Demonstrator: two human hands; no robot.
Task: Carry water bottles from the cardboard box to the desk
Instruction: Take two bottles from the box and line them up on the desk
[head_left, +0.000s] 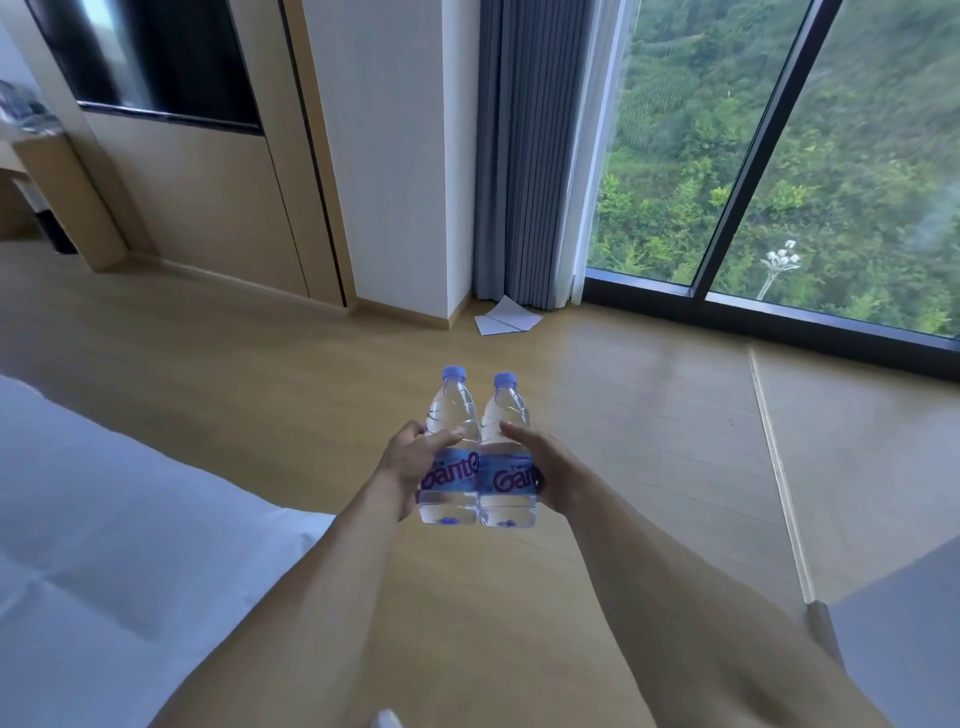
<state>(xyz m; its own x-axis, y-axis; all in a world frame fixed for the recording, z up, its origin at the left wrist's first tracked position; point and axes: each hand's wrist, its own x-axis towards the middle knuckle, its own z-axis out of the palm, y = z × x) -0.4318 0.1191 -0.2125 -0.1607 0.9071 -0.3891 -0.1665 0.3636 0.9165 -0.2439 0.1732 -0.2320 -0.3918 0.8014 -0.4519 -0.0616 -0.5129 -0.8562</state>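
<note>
Two water bottles are held upright, side by side and touching, out in front of the person above the wooden floor (623, 415). The left bottle (451, 447) is gripped by the left hand (410, 457), fingers curled round its body at the top of the blue label. The right bottle (506, 457) is gripped by the right hand (545, 467), thumb laid across the clear shoulder above the label, fingers wrapped behind it. Both bottles are clear, full, with pale blue caps on.

Taking the bottles as the landmark: a bed (104, 519) with white linen lies to their left and nearer the camera. Beyond them, sheets of white paper (506, 317) lie on the floor at the foot of a grey curtain (530, 156). A full-height window (779, 156) onto green hillside stands beyond and to the right. The worktop (31, 140) sits far off to the upper left, partly out of frame. A dark screen (156, 57) hangs on the wooden wall panel beyond and to the left.
</note>
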